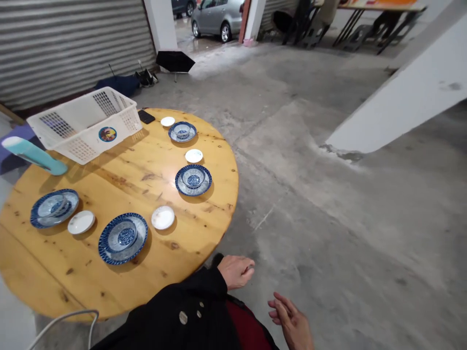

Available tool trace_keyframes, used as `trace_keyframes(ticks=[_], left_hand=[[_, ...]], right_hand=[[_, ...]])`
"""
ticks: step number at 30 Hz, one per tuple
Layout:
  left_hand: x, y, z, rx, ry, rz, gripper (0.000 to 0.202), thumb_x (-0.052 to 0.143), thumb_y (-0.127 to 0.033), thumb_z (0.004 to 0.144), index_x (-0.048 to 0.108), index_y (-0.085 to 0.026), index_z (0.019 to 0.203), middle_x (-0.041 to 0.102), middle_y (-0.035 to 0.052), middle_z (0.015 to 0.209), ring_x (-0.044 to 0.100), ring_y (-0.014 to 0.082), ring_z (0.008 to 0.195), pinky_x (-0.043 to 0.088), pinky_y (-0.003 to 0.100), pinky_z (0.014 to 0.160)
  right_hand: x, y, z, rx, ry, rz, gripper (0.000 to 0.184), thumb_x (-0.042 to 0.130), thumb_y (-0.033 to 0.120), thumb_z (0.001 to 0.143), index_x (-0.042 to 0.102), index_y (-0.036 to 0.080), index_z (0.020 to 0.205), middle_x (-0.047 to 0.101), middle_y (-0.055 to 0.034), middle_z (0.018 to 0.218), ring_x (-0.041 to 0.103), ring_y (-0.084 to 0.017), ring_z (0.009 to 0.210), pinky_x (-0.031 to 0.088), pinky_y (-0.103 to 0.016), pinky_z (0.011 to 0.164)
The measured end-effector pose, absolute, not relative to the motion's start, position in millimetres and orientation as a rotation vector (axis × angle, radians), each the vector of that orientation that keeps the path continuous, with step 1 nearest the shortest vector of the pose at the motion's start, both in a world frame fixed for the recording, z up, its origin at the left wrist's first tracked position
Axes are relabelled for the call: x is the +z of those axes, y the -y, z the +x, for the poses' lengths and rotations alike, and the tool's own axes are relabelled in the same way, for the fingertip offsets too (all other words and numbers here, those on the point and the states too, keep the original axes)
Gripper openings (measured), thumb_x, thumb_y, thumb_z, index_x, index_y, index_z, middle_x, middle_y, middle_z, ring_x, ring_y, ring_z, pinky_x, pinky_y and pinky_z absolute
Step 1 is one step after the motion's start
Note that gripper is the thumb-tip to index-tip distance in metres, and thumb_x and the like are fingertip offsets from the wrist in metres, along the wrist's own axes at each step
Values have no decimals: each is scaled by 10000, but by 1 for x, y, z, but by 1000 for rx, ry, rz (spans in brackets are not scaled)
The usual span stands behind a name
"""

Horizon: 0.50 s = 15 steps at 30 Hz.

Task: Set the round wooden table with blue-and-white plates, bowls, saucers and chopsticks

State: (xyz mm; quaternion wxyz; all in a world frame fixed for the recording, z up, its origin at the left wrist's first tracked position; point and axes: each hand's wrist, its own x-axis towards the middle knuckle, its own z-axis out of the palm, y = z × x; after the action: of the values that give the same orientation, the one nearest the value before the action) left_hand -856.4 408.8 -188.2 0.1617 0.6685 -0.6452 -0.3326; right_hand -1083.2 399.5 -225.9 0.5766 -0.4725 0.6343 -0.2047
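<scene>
My left hand (pixel 236 271) hangs just off the near right edge of the round wooden table (pixel 109 291), its fingers curled in with nothing visible in them. My right hand (pixel 292 323) is lower and further right, over the concrete floor, fingers stretched out and empty. Closest on the table is a blue-patterned plate with a bowl in it (pixel 123 237) and a small white saucer (pixel 163 217). Another blue plate with a bowl (pixel 193 180) stands beyond, with a white saucer (pixel 193 155) behind it.
A white plastic basket (pixel 83 121) sits at the table's far left with a teal object (pixel 32 155) beside it. More blue plates (pixel 54 207) (pixel 182 131), saucers (pixel 81 222) and a dark phone (pixel 146 116) lie around. Open concrete floor spreads right; a black umbrella (pixel 175 61) lies further back.
</scene>
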Motion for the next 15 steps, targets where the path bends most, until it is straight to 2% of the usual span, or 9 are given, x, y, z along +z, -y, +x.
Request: trace_keyframes(ticks=[6, 15], left_hand=[[-191, -350, -841, -943, 1669, 1981, 287, 475, -284, 928, 664, -223, 1135, 742, 29, 957, 693, 191, 892, 491, 268, 759], [-180, -308, -821, -1050, 1529, 2150, 276, 456, -294, 935, 659, -229, 1109, 729, 38, 975, 680, 205, 940, 497, 284, 804]], right_hand=[[-213, -326, -1076, -368, -1486, -1156, 607, 698, 693, 555, 687, 195, 901, 742, -80, 737, 662, -219, 550, 562, -345, 529], [-212, -266, -1029, -308, -1374, -1234, 621, 636, 705, 641, 672, 173, 960, 711, -45, 698, 601, -160, 515, 486, -268, 491]])
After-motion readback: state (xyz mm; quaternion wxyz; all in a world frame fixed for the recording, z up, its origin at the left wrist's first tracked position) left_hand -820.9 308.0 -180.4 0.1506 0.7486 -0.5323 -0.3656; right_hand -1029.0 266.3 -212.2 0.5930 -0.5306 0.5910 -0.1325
